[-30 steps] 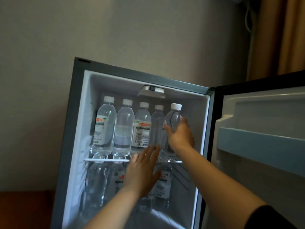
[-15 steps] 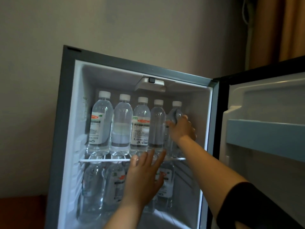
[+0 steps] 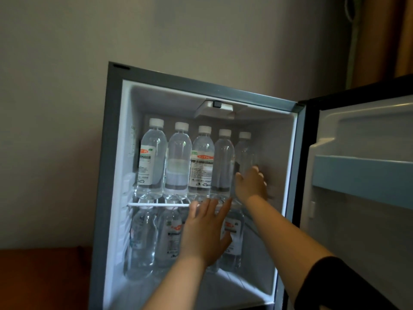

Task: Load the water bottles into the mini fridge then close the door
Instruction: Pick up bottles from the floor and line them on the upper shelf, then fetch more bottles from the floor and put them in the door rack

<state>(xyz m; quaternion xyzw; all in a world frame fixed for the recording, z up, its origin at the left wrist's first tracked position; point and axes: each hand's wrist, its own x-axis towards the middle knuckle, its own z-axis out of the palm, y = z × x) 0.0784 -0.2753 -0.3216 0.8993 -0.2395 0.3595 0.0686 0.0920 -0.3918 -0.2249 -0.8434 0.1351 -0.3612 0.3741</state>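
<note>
Head view: right hand (image 3: 250,186) grips the rightmost bottle (image 3: 244,153) on the mini fridge (image 3: 111,175) upper shelf (image 3: 156,204), left hand (image 3: 204,236) fingers spread flat, door (image 3: 357,220) open.

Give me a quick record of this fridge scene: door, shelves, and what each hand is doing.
door: open, swung to the right
upper shelf: five upright water bottles, white caps
below shelf: lower bottles, partly hidden, count unclear
right hand: grips rightmost bottle low down
left hand: open, fingers straight, in front of the shelf edge, holding nothing
</note>
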